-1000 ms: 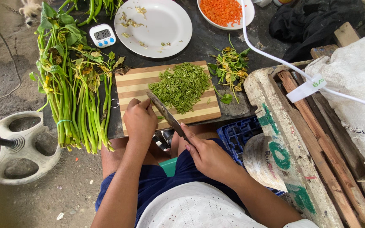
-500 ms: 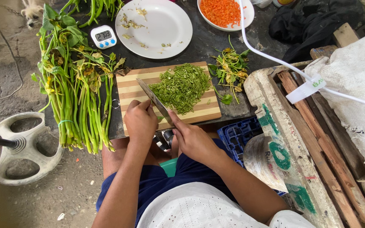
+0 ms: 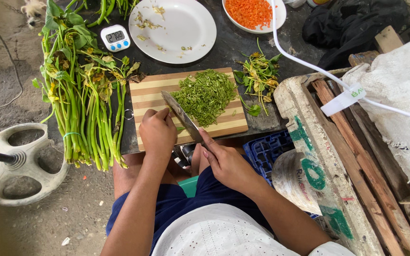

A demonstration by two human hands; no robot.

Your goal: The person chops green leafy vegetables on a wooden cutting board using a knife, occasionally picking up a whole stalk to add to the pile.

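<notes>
Knife [image 3: 182,117] handle hidden inside right hand [image 3: 225,163]; left hand [image 3: 157,132] fisted beside blade.

Daylight on a dusty concrete floor [image 3: 10,90] at left, worn wooden crate [image 3: 357,156] at right, dark tabletop [image 3: 233,45] up top.

hands: 2, left hand [image 3: 157,132] and right hand [image 3: 228,163] | knife [image 3: 182,117]: 1 | striped cutting board [image 3: 150,95]: 1 | pile of chopped greens [image 3: 206,96]: 1 | white plate [image 3: 186,28]: 1 | bowl of diced carrot [image 3: 252,13]: 1 | digital timer [image 3: 115,38]: 1 | heap of trimmings [image 3: 259,76]: 1 | white cable [image 3: 304,61]: 1
</notes>
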